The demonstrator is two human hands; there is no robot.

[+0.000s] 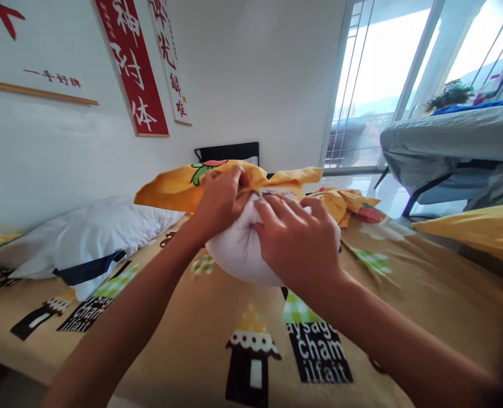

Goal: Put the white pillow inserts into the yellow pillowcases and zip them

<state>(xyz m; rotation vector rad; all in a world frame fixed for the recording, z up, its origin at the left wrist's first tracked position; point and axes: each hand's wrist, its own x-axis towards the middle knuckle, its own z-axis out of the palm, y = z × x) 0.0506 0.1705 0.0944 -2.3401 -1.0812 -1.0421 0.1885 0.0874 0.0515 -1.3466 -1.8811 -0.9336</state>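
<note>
Centre of the head view: a plump white pillow (238,263), creased into folds under the fingers, lies above the bed sheet's middle with an orange cloth (170,191) across its far side.
Orange cloth: thin and rumpled, spreading left and right behind the hands, with a green and pink printed motif near its top edge.
Left hand (222,198): fingers curled in a narrow grip on the orange cloth, beside the pillow's top.
Right hand (300,243): fingers bent over the pillow's upper right, clutching its white surface.
Bed sheet (170,345): tan, printed with little houses; black blocks at lower centre and lower left show "cham" and "ilfait", the line above partly cut, "aysage" on the right one.
Wall scrolls, upper left: the red scroll (136,73) reads "神附体" in white; the narrow white scroll (172,68) ends in "光解难"; the wide white scroll (30,51) carries "一手好牌".
Left of frame: another white pillow (110,226) with a dark strip (92,268) at its near end.
Hard to make out: the scroll tops are cut off, their small side writing is illegible, and the hands hide the fingertips and where cloth meets pillow.
</note>
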